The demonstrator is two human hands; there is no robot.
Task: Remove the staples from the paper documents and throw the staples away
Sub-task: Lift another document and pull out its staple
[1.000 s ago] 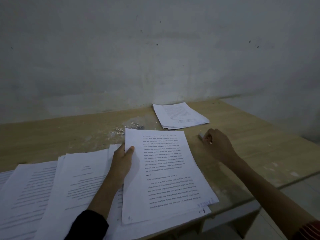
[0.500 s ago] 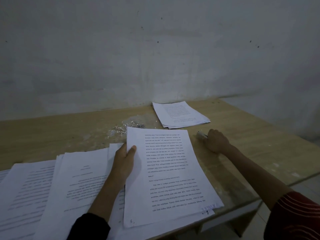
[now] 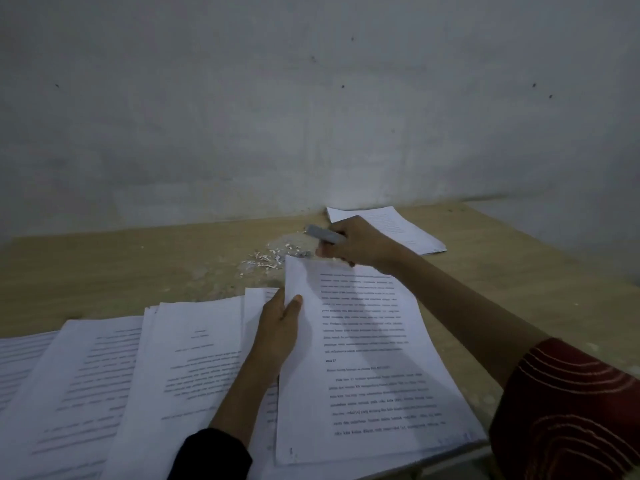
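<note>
While left hand [image 3: 278, 329] pinches the document [image 3: 367, 368], right hand [image 3: 362, 243] clasps a grey tool [image 3: 323, 234] pointing left.

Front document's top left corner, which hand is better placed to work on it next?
Right. The right hand holds the grey tool right by that corner of the front document, while the left hand pinches its left edge, steadying it.

Single head-worn wide-angle view, forward and down, close over the table [image 3: 104, 271]
</note>
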